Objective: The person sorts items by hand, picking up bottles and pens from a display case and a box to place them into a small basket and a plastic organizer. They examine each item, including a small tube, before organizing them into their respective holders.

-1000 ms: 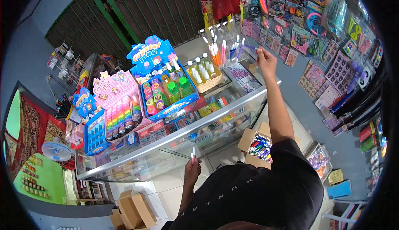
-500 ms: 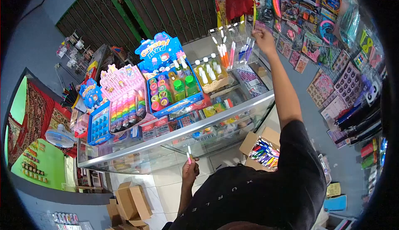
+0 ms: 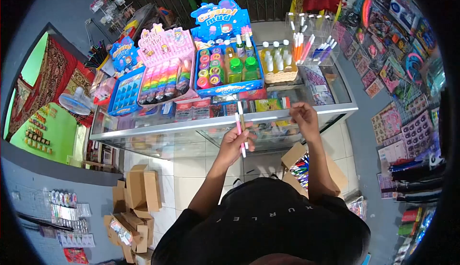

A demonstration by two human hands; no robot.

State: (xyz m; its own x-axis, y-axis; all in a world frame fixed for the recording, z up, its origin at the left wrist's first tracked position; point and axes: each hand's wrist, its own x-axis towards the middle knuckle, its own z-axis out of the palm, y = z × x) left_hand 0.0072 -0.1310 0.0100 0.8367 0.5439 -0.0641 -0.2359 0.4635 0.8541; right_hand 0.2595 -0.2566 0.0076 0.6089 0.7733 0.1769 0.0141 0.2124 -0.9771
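My left hand [image 3: 234, 146] is in front of the counter's metal edge, closed round two slim pens held upright. One is a pink pen [image 3: 238, 127] with a white top; beside it stands a brownish pen [image 3: 242, 120], also white-topped. To the right, my right hand [image 3: 305, 120] hovers near the counter edge with its fingers loosely bent and apart, and I see nothing in it. Behind it on the glass, a clear acrylic pen holder [image 3: 330, 25] contains white-capped pens: orange pens [image 3: 299, 49], pink ones and purple pens [image 3: 326, 52].
On the glass counter [image 3: 220, 120] stand a blue Crystal Mud box [image 3: 230, 90], a pink display box [image 3: 165, 42] and a basket of bottles [image 3: 281, 77]. Below, an open carton [image 3: 293, 157] holds many pens. More cartons [image 3: 143, 188] lie on the left floor. Packaged goods hang on the right wall.
My right hand has come down from the acrylic holder to near the counter edge. My left hand has risen and now holds a second pen beside the pink one. The view has shifted.
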